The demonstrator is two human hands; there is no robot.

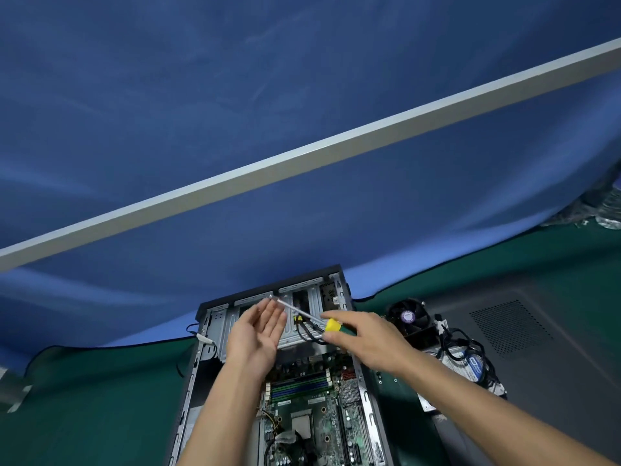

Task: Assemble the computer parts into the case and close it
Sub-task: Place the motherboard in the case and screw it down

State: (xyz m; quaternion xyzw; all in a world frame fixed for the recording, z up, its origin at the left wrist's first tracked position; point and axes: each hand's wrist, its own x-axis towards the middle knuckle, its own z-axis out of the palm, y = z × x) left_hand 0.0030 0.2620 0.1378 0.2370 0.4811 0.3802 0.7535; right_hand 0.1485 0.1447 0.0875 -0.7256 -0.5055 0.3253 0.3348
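From your head camera: the open grey metal computer case [215,334] lies flat on the green mat [100,398], and inside it sits the green motherboard [322,422], with blue and green memory sticks [299,386] slotted across its far part. Beyond the board, at the case's far end, is the silver metal drive cage [302,327], black cables looping in front of it. Your right hand [366,341] pinches the yellow-handled screwdriver [332,325] by its handle, above the cage; the shaft slants away to the case's far rim, tip at a screw spot there. Your left hand [258,338] hovers flat beside the shaft, fingers straight, palm turned toward it, holding nothing. Right of the case lie a black cooling fan [408,317] and a cabled hard drive [470,364].
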